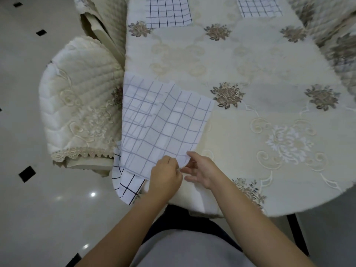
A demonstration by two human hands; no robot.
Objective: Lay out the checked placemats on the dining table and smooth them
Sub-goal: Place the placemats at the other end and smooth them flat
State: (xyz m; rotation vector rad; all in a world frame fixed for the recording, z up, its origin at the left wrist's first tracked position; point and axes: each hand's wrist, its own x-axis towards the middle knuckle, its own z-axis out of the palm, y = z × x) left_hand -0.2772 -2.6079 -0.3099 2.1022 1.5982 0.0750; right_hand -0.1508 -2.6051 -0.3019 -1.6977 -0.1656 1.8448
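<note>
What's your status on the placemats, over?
Left hand pinches near placemat edge, right hand holds its corner. Rumpled, not yet smoothed. Two far placemats flat. Another mat beneath, overhanging table edge.

I see soft, even indoor light, rather dim and cool, with faint shadows. Two small glare spots shine on the floor (57, 209). Wide-angle distortion bows the table (250, 60) edge, and its far right corner smears into blur. The placemat (163, 122) looks slightly soft.

White placemat (163, 120) with grey-violet checks; cream tablecloth (250, 64) with brown flowers
</note>
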